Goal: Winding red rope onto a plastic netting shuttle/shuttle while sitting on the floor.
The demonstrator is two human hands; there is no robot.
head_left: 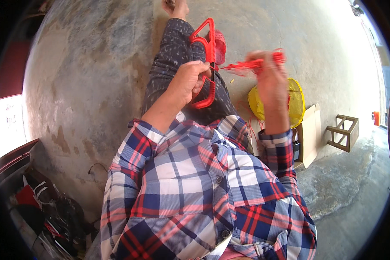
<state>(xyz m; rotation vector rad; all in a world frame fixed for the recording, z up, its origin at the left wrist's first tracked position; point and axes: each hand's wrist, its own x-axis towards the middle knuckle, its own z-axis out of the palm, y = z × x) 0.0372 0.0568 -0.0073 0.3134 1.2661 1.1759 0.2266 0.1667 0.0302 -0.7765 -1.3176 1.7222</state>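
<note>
A red plastic frame [210, 48] with a looped handle at its far end rests over my leg, a dark bar along its middle. My left hand [188, 80] is closed at this bar, thumb and fingers pinching red cord against the frame. Over to the right, my right hand [272, 84] grips a loose bundle of red cord [245, 66], whose strands stretch across to the frame. Motion blurs the right hand and part of the bundle. The fingertips of my left hand are partly hidden behind the frame.
Beside my right forearm sits a round yellow mesh container [297, 106], with an open cardboard box [310, 141] next to it. A small wooden stool [346, 133] stands farther right. A red shoe [220, 47] lies past the frame. Piled clutter [52, 216] fills the lower left.
</note>
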